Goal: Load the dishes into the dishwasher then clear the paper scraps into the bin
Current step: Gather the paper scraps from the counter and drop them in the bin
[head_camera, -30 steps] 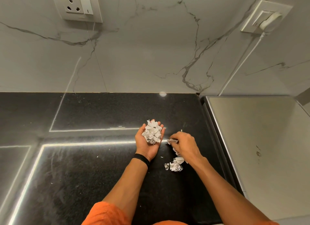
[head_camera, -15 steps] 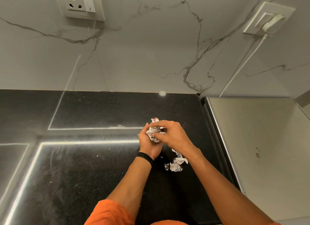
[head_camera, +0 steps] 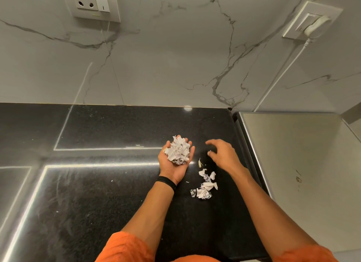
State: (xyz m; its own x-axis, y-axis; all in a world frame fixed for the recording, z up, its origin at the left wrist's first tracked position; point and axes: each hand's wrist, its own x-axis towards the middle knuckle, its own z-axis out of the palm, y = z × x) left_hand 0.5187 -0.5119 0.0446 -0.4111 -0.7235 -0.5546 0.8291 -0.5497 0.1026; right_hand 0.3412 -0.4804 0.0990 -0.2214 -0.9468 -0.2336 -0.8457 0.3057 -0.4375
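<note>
1. Right hand (head_camera: 222, 154) has come off the left palm, where it was half a second ago, and now hangs over the countertop (head_camera: 97, 203) to the right of it. Fingers are loosely spread and it holds nothing, so the piece it carried over has been dropped.
2. Left hand (head_camera: 173, 170) has hardly moved. It is palm up with the fingers relaxed and only slightly cupped, not clenched. The heap of scraps (head_camera: 178, 152) rests on the palm and fingers and hides most of them.
3. Heap looks much as it did a second ago. I cannot tell the newly added piece from the rest.
4. Loose scraps (head_camera: 205, 186) lie on the dark stone just right of my left wrist and its black wristband (head_camera: 166, 183), below and near the right hand. That cluster has not shifted.
5. One thin sliver (head_camera: 199, 162) lies apart, between the two hands. A few pale specks are scattered further left.
6. Steel surface (head_camera: 293, 154) on the right carries no paper that I can see.
7. Judgement: one pick-and-transfer cycle is complete, and the right hand is placed to start the next, with the sliver nearest.
8. Judgement: gathering is well along but not finished. No bin is in view, so the carry and tip-out are still to do.
9. Risk: the heap sits high on a flat palm, so tilting it could shed pieces.
</note>
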